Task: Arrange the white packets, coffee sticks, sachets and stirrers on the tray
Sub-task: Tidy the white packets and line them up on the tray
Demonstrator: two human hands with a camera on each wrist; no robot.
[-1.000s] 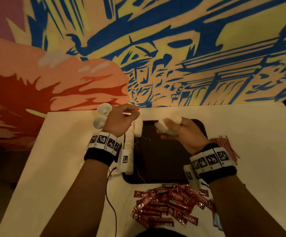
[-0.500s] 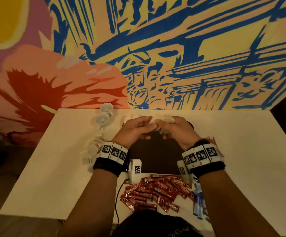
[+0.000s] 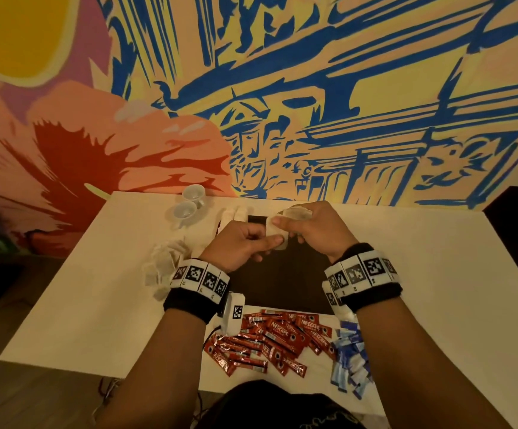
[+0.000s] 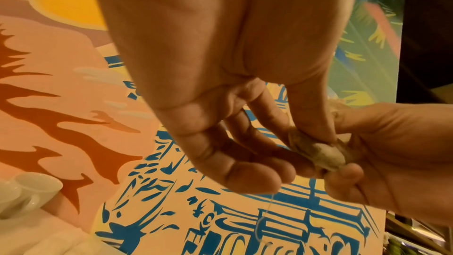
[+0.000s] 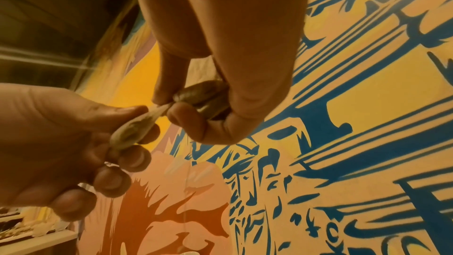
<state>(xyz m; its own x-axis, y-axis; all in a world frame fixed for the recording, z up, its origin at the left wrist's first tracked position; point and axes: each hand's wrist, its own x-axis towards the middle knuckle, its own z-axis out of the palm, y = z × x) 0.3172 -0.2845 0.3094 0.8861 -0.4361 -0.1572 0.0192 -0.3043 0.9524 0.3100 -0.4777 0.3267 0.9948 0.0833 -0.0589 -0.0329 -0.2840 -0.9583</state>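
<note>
Pinching one white packet (image 3: 277, 235) between both hands, left hand (image 3: 245, 244) and right hand (image 3: 310, 230); two cups (image 3: 186, 209) beside; packet now plainly in view, unlike half a second earlier

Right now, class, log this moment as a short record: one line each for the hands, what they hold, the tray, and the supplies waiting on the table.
left hand: pinches a white packet between thumb and fingers
right hand: holds more white packets, above the tray
tray: dark, mostly bare where visible, some white packets at its far left corner
coffee sticks: red pile on the table, near edge, off the tray
blue sachets: heap right of the coffee sticks
cups: two white ones at the far edge
</note>
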